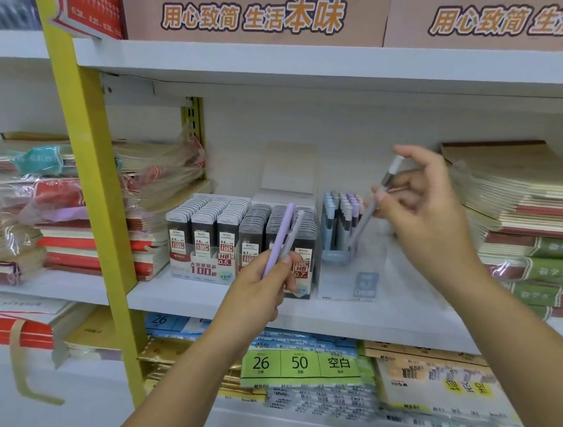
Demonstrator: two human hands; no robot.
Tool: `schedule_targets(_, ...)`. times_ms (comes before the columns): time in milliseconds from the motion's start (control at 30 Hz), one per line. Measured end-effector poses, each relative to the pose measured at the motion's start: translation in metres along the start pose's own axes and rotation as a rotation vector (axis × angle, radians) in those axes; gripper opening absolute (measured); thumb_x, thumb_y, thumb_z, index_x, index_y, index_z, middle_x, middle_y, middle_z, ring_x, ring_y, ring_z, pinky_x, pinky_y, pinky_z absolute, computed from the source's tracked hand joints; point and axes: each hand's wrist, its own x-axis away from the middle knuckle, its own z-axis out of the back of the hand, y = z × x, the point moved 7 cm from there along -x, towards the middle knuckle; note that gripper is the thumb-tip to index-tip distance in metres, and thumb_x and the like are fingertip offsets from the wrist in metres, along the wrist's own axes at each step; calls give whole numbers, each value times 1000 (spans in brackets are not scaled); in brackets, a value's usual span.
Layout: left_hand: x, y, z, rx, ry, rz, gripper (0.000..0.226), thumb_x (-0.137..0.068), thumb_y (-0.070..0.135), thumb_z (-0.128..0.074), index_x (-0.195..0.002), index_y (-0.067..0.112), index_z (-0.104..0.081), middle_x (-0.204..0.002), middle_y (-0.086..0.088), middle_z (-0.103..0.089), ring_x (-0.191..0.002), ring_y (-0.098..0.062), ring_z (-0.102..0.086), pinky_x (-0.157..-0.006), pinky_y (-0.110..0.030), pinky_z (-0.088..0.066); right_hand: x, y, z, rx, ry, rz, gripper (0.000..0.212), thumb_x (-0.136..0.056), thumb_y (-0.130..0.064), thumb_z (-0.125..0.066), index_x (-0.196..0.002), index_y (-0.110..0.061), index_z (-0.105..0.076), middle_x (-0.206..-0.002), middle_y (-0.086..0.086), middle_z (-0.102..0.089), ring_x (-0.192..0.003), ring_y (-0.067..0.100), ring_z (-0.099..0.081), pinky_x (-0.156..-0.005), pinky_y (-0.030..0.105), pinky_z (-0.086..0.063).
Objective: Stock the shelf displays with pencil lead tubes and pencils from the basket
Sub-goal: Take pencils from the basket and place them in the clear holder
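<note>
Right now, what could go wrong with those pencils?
1. The right hand pinches the grey pencil tilted into the clear box; it might bump the standing pencils and tip them.
2. The left hand grips two pencils only by their lower ends; one could slip and knock the lead tubes behind.

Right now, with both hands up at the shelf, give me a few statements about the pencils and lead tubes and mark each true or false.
1. The right hand pinches a grey pencil at the clear pencil display. True.
2. The left hand holds nothing. False: it grips two pencils, one lilac and one grey.
3. The lead tube boxes stand beside the pencil display on the same shelf. True.
4. The pencil display is full to its front. False: its front part holds no pencils.
</note>
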Motion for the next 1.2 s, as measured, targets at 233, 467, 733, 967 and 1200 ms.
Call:
schedule_targets(233,-4,-5,2,-49,-3,-2,23,-103,38,-48,-105,31,-70,-67,10,-59,-48,-4,-37,-44,-17,-32,-1,40,-28,307,-180,-18,47,-90,-13,-65,-117,-44,-43,-91,-16,-59,-80,-3,-65,-70,17,-55)
schedule_targets(467,-5,-12,3,-24,-11,14,23,-103,36,-50,-101,38,-72,-66,10,-57,-47,-3,-36,-44,-17,-32,3,47,-27,282,-147,-39,49,-88,-13,-69,-110,-47,-40,-86,-14,-59,-72,2,-66,-70,34,-60)
schedule_targets(733,-2,-11,4,-16,-22,10,23,-103,35,-50,-100,39,-73,-65,10,-56,-48,-5,-35,-44,-17,-31,1,53,-33,395,-183,-30,47,-88,-17,-69,-115,-45,-42,-82,-17,-59,-74,-4,-63,-62,12,-49)
schedule_targets(967,1,-3,-3,0,-102,-16,23,-103,40,-47,-104,47,-70,-67,5,-60,-49,-8,-34,-45,-20,-30,4,55,-40,573,-167,-20,33,-89,-19,-67,-122,-21,-61,-92,-7,-52,-72,4,-52,-65,15,-37)
schedule_targets(1200,7,0,-17,8,-216,-12,24,-104,41,-47,-111,42,-69,-65,8,-51,-47,-6,-31,-44,-16,-30,31,25,-40,285,-65,-24,34,-95,-29,-55,-129,-29,-56,-90,-16,-54,-78,4,-52,-68,13,-41)
